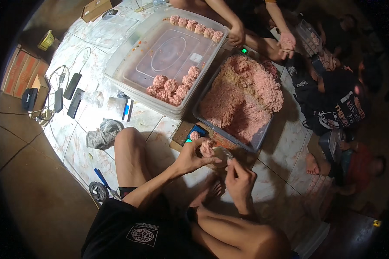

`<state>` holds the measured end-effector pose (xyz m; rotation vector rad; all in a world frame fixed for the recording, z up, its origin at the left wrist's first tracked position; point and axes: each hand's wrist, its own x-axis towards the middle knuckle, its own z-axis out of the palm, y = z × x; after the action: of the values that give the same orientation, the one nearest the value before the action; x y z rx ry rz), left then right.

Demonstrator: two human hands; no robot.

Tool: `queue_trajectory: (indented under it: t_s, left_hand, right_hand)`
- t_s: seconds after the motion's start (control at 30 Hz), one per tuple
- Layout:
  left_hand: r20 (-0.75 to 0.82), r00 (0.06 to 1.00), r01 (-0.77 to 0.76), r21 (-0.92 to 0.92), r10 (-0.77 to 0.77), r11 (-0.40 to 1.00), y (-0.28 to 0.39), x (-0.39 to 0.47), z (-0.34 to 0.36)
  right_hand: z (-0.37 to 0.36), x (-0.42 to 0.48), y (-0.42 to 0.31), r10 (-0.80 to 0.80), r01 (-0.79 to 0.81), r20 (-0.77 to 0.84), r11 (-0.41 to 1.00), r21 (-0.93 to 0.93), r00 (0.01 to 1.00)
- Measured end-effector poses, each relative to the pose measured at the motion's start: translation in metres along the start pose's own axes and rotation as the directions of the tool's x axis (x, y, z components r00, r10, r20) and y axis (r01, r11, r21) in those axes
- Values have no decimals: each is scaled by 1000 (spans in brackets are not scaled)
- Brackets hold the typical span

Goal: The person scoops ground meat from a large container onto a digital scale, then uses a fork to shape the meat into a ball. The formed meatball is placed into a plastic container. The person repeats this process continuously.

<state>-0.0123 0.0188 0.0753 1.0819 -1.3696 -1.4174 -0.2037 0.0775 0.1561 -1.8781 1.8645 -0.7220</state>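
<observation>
My left hand (pixel 189 157) grips a lump of pink minced filling (pixel 207 148) between thumb and fingers. In my right hand (pixel 241 178) is a small metal utensil (pixel 226 151), its tip close to the lump; its exact shape is blurred. Just beyond my left hand, a small meat ball (pixel 194 135) rests by a blue item (pixel 199 130) and a lit green display, partly hidden by my fingers. Ahead of my hands stands a grey plastic tub (pixel 262 137) heaped with pink mince (pixel 225 100).
Left of the tub, a clear plastic container (pixel 116 76) carries several meat balls (pixel 170 85) and a row of filled dumplings (pixel 191 25). Another person's hands (pixel 287 43) are across the tub. Power banks (pixel 73 85), a grey cloth (pixel 104 133) and an ashtray (pixel 98 191) lie at left.
</observation>
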Motion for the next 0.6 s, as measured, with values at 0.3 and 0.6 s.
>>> queue_trajectory:
  t_s: [0.3,0.6]
  left_hand:
    - [123,991,42,81,-52,996,-5,-2,-5]
    - [109,994,-22,-38,26,999,4,-3,-1]
  right_hand:
    - [27,-15,24,-113,105,86,990,98,990]
    - [29,-18,6,-145,128,79,974,187,986]
